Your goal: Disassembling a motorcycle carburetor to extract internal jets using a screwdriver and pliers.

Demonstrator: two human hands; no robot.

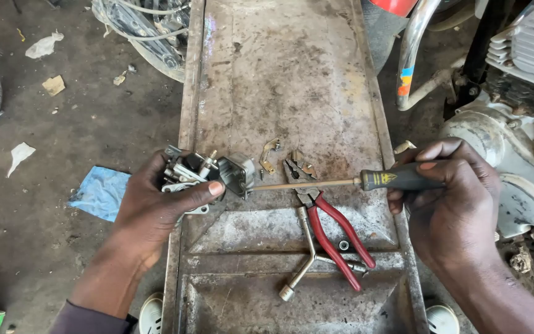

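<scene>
The left hand (156, 204) grips a carburetor (208, 174) over the bench (292, 80); the right hand (449, 198) clasps a screwdriver (347, 182) — tip at its body. Likely a screw being worked — next calls for steady, square pressure.

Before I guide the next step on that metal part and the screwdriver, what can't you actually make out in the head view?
- Screwdriver tip: hidden inside the carburetor-like metal part, so the screw it meets is unseen.
- Rear of that part: covered by the left hand.
- Screwdriver handle end: wrapped by the right hand.
- Small brass pieces on the metal ramp: too small to identify.
- Motorcycle engine: cut off by the right edge.
</scene>
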